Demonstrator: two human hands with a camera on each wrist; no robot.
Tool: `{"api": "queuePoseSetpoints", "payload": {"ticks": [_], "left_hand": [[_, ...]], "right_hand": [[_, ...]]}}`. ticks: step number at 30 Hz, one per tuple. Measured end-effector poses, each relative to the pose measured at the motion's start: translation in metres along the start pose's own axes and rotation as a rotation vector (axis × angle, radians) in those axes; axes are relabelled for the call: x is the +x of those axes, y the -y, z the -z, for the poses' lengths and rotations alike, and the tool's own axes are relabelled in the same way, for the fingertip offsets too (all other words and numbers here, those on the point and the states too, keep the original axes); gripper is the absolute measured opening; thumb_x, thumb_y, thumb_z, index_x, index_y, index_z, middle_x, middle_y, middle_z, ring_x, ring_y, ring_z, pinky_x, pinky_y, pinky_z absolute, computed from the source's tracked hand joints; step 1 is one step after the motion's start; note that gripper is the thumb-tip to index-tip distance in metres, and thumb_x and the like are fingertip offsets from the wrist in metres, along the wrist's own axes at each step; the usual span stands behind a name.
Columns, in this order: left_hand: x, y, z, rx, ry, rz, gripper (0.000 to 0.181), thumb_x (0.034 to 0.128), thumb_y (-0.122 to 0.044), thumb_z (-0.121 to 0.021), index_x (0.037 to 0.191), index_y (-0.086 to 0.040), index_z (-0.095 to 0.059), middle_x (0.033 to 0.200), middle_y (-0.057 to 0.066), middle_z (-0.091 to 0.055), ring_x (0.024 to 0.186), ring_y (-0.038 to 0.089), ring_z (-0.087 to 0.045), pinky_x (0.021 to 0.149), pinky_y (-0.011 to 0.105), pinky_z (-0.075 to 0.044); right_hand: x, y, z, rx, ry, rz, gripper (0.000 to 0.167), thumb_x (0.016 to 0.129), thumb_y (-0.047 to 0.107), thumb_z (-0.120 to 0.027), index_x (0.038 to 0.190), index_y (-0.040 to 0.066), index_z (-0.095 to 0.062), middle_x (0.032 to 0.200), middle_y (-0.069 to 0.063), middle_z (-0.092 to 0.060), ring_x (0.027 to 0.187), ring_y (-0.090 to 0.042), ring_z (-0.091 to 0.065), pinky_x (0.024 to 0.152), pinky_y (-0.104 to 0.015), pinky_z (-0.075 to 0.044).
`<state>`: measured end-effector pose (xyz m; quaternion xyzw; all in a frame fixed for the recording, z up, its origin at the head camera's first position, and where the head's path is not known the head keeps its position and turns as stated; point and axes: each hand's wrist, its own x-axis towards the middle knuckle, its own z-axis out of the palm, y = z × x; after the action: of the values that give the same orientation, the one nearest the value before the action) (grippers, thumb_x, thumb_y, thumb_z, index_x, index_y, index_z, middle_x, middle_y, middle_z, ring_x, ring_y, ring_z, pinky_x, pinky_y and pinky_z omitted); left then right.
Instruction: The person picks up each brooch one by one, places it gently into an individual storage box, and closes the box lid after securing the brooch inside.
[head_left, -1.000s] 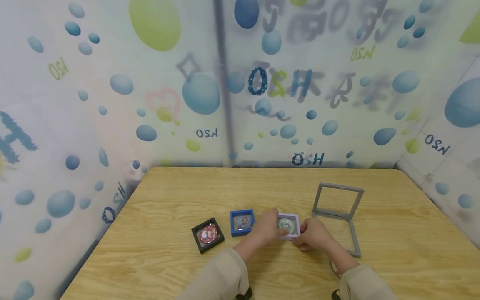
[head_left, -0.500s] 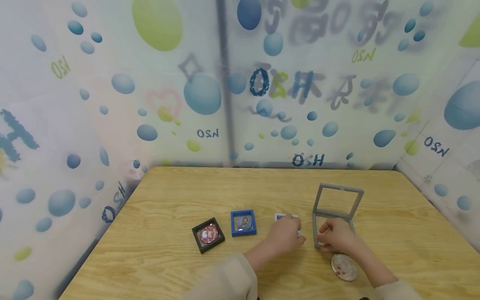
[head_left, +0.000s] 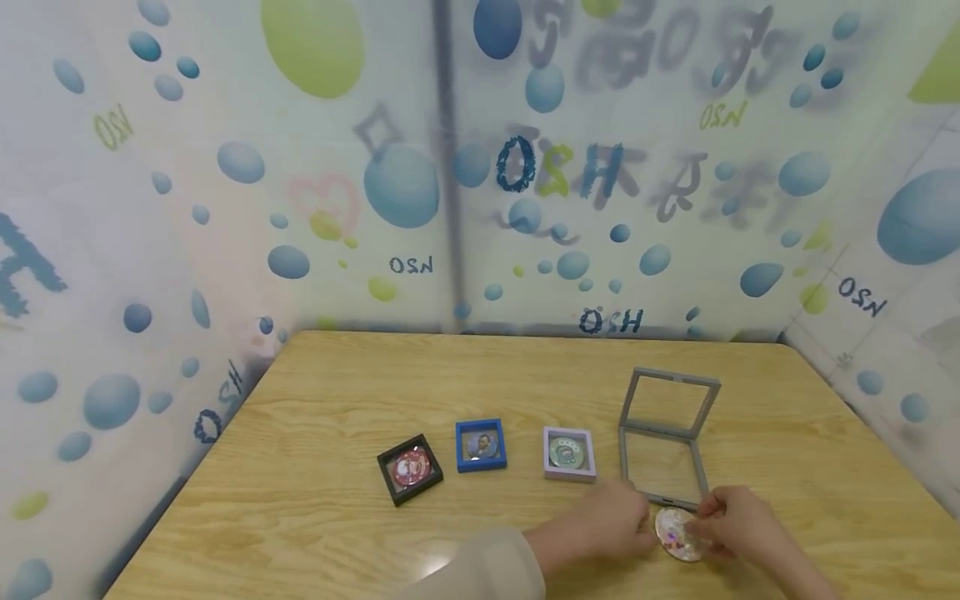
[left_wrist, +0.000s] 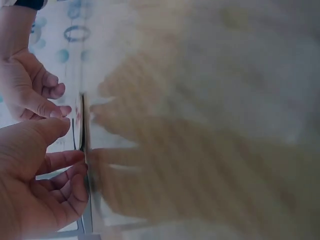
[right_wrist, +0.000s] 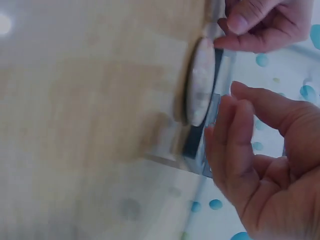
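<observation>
A shiny round badge (head_left: 678,534) with pink and purple marks lies on the table in the head view. My left hand (head_left: 611,521) is at its left edge, thumb and fingers parted and loosely bent. On the other side, my right hand (head_left: 742,525) has its fingertips over or beside the badge's right edge; contact is hard to tell. In the right wrist view the right fingers (right_wrist: 240,130) are bent and parted from the thumb, close to the badge (right_wrist: 201,82). Just beyond the badge stands a grey display frame (head_left: 662,433), its lid raised.
To the left on the wooden table (head_left: 360,375) stand three small framed badges: a black frame (head_left: 410,469), a blue frame (head_left: 481,445) and a lilac frame (head_left: 569,454). A patterned wall (head_left: 330,250) rises behind the table.
The left hand has let go of the lilac frame and moved right and towards me to the round badge. My right hand has moved from the lilac frame past the grey frame to the badge.
</observation>
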<state>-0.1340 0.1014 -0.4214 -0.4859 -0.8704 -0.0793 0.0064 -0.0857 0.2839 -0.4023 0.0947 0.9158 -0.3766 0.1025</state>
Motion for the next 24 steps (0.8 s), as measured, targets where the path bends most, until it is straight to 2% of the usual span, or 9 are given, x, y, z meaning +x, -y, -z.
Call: {"api": "queuePoseSetpoints", "payload": {"ticks": [4,7,12,17,19,21,24], "left_hand": [[0.002,-0.008,-0.004,0.027,-0.011,0.039,0.039,0.0810,-0.040,-0.061,0.051,-0.021,-0.045,0.050,-0.013,-0.037,0.053,0.000,-0.035,0.045,0.012,-0.026],[0.004,-0.012,-0.006,0.006,-0.019,0.091,0.036,0.0788,-0.041,-0.063,0.054,-0.020,-0.048,0.053,-0.012,-0.041,0.055,0.001,-0.036,0.045,0.013,-0.027],[0.006,-0.016,-0.010,-0.018,-0.047,0.165,0.034,0.0760,-0.042,-0.066,0.055,-0.018,-0.054,0.056,-0.010,-0.045,0.054,0.001,-0.038,0.044,0.014,-0.029],[0.004,-0.019,-0.010,-0.204,-0.057,0.305,0.032,0.0755,-0.038,-0.068,0.055,-0.016,-0.057,0.050,-0.012,-0.042,0.047,0.001,-0.036,0.041,0.014,-0.028],[0.004,-0.020,-0.009,-0.273,-0.065,0.354,0.026,0.0742,-0.036,-0.070,0.060,-0.016,-0.061,0.051,-0.013,-0.045,0.047,0.000,-0.037,0.043,0.013,-0.029],[0.004,-0.019,-0.009,-0.307,-0.071,0.373,0.021,0.0725,-0.035,-0.072,0.067,-0.016,-0.065,0.057,-0.014,-0.049,0.050,-0.001,-0.040,0.046,0.011,-0.030],[0.005,-0.017,-0.010,-0.357,-0.091,0.388,0.018,0.0703,-0.031,-0.074,0.069,-0.016,-0.065,0.061,-0.015,-0.052,0.052,-0.002,-0.041,0.048,0.011,-0.031]], "right_hand": [[0.001,-0.004,-0.008,0.025,0.017,-0.002,0.031,0.069,0.005,-0.073,0.088,-0.010,-0.053,0.072,-0.007,-0.055,0.059,-0.016,-0.055,0.053,-0.028,-0.050],[0.001,-0.004,-0.012,0.049,0.028,-0.025,0.032,0.068,0.002,-0.073,0.089,-0.010,-0.052,0.075,-0.008,-0.053,0.061,-0.016,-0.054,0.053,-0.028,-0.050],[0.000,-0.004,-0.015,0.051,0.002,-0.038,0.029,0.066,-0.003,-0.072,0.085,-0.008,-0.051,0.073,-0.008,-0.050,0.059,-0.016,-0.054,0.051,-0.026,-0.049],[-0.002,-0.005,-0.016,0.078,0.024,-0.036,0.032,0.066,-0.001,-0.074,0.086,-0.008,-0.050,0.070,-0.009,-0.052,0.057,-0.017,-0.056,0.052,-0.026,-0.050],[-0.003,-0.006,-0.016,0.080,0.031,-0.027,0.032,0.066,0.000,-0.074,0.085,-0.008,-0.049,0.068,-0.008,-0.052,0.055,-0.016,-0.056,0.051,-0.025,-0.050],[-0.004,-0.007,-0.016,0.077,0.041,-0.006,0.030,0.068,0.001,-0.073,0.084,-0.007,-0.049,0.065,-0.007,-0.053,0.053,-0.016,-0.057,0.050,-0.024,-0.049],[-0.005,-0.007,-0.014,0.069,0.052,0.018,0.024,0.072,0.002,-0.070,0.082,-0.006,-0.050,0.060,-0.006,-0.053,0.051,-0.014,-0.057,0.049,-0.023,-0.048]]}}
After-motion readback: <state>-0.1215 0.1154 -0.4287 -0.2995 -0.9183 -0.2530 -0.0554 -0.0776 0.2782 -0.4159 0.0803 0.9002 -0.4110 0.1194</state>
